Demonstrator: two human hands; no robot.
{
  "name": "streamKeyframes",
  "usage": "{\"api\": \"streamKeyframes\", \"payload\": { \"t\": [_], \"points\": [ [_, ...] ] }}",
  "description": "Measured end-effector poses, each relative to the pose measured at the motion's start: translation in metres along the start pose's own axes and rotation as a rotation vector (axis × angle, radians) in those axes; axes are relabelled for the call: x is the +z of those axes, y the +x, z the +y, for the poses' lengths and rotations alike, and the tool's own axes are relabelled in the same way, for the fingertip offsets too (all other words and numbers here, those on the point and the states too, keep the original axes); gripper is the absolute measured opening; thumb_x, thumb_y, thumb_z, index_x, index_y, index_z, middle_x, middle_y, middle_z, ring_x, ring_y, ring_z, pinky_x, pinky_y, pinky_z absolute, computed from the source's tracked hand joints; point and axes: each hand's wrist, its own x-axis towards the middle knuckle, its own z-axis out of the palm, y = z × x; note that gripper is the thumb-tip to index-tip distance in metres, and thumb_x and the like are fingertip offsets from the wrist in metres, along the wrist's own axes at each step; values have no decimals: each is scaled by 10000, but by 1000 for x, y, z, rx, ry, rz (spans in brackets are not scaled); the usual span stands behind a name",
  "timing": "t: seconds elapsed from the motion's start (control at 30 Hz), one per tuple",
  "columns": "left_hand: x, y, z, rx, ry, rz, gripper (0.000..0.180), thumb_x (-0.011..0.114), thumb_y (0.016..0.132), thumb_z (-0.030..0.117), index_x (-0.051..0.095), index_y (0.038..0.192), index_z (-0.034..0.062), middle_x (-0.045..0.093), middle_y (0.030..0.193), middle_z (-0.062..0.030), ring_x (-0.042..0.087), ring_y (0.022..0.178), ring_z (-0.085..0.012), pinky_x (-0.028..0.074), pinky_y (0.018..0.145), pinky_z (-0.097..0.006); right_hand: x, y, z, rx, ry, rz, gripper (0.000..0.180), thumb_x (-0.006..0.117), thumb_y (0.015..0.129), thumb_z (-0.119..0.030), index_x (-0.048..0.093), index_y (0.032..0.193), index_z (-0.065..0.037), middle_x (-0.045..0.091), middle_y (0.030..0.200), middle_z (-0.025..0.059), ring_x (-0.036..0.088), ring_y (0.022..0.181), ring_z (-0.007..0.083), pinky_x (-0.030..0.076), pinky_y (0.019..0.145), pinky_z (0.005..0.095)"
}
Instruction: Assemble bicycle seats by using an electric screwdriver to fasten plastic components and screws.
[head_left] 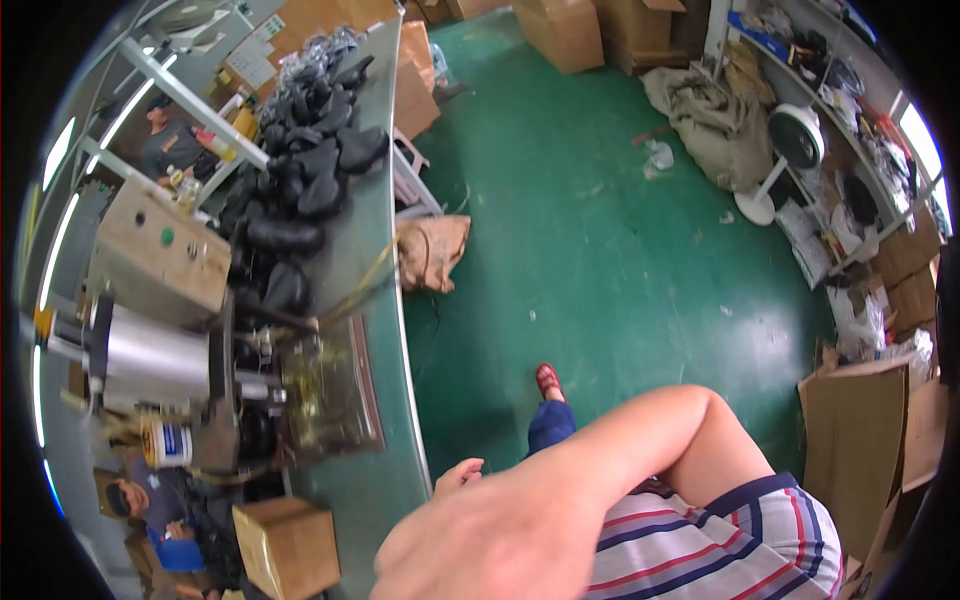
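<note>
My right arm reaches in from the lower right, bent at the elbow. The back of my right hand (455, 545) fills the lower middle, close and blurred; its fingers are hidden. Just beyond it show a few bent fingertips, seemingly of my left hand (460, 475); the rest is covered. What either hand holds, if anything, cannot be seen. Nearest to them is the edge of a long green-grey workbench (395, 410) on the left. On it stand a clear yellowish plate or guard (330, 390), a machine with a silver cylinder (160, 352), and a pile of black bicycle saddles (322, 185).
A closed cardboard box (287, 550) sits at the near bench end. A brown paper bag (433, 252) stands beside the bench on the green floor (600, 230). Cartons (855, 440) and loaded shelves (850, 130) line the right. Two people (172, 145) are beyond the bench.
</note>
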Motion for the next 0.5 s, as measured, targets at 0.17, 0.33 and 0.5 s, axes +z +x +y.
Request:
{"api": "streamKeyframes", "payload": {
  "t": [0.17,0.33,0.5],
  "points": [
    [0,238,-45,-895,229,-165,282,608,804,151,602,1071,60,641,984,-140,617,853,-266,485,768,-348,-49,-234,134,1081,-571,327,284,513,730,-42,596,1002,-45,621,907,135,595,855,338,487,751,409],
    [-20,399,-172,-767,41,213,377,618,843,215,537,1171,48,635,1043,-136,616,896,-219,479,800,-327,-46,-499,80,2228,-557,862,239,587,741,-134,665,960,-79,667,903,123,633,860,252,493,724,379],
    [-43,514,-342,-1160,-676,904,491,613,852,251,424,1291,137,564,1139,-87,577,943,-230,477,834,-367,-93,-600,12,2554,-176,1847,361,588,825,-377,613,1130,-185,657,988,128,654,830,244,492,720,461]
  ]
}}
